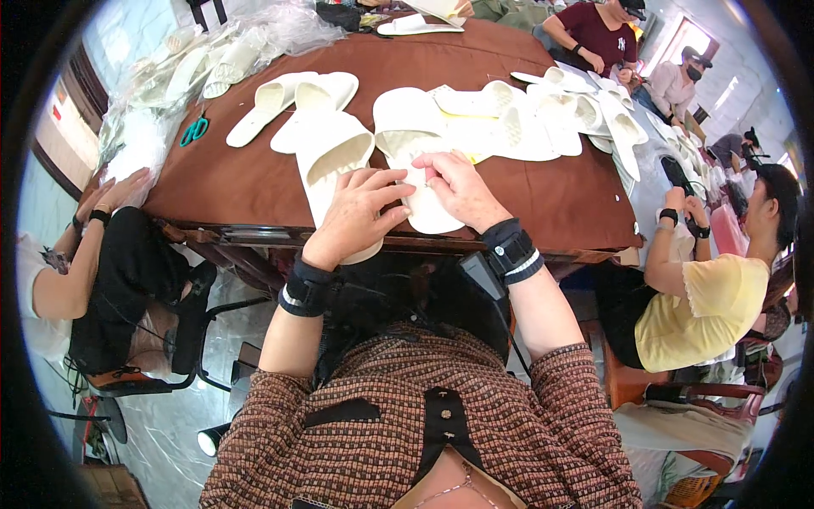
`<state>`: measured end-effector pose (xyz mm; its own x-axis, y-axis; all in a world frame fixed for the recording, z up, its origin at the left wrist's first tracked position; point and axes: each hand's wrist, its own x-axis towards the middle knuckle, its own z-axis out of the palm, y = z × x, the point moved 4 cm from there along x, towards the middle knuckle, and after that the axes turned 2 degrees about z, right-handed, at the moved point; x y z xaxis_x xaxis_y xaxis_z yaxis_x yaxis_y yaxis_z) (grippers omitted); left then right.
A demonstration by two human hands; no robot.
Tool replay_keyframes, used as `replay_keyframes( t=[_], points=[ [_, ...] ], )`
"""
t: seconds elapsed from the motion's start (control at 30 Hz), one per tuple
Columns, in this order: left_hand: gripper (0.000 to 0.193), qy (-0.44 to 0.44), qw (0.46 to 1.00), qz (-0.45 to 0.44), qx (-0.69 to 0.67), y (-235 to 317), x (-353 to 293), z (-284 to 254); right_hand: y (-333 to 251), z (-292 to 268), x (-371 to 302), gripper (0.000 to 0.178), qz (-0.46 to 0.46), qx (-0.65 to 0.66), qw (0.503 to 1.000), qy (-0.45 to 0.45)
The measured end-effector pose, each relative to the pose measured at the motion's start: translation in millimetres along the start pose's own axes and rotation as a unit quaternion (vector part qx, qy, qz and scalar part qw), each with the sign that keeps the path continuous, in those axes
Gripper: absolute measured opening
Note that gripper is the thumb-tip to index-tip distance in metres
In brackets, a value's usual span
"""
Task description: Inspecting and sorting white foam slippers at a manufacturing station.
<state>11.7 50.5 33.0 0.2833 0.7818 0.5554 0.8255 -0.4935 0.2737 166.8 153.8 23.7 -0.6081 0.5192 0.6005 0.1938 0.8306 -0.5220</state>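
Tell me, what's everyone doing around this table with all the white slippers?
A person seated at the brown table has both hands on one white slipper at its near edge: the left hand presses on it, the right hand pinches it. Another slipper lies just beside, more are spread across the table, and green scissors lie far left. Other people sit around.

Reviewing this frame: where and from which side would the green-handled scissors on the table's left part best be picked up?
Probably by the green handle loops of the scissors, coming from above: they lie flat on the brown table, clear of the slippers.
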Motion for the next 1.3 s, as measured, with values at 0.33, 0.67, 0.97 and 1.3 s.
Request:
replay_keyframes(
  t=[0.33,0.67,0.97,1.3],
  points=[
    [0.030,-0.023,0.999,-0.027,-0.024,-4,0,1,10,4,-4,0.035,0.067,0.078,0.995,-0.015],
    [0.027,0.003,1.000,-0.007,-0.006,-4,1,3,-2,6,1,0.027,-0.038,-0.116,0.992,-0.014],
    [0.031,-0.019,1.000,-0.016,-0.010,-6,-1,4,1,6,2,0.022,-0.006,-0.065,0.997,-0.033],
    [0.030,-0.017,0.999,-0.026,-0.015,-4,1,0,15,1,1,0.025,0.109,0.166,0.980,-0.018]
  ],
)
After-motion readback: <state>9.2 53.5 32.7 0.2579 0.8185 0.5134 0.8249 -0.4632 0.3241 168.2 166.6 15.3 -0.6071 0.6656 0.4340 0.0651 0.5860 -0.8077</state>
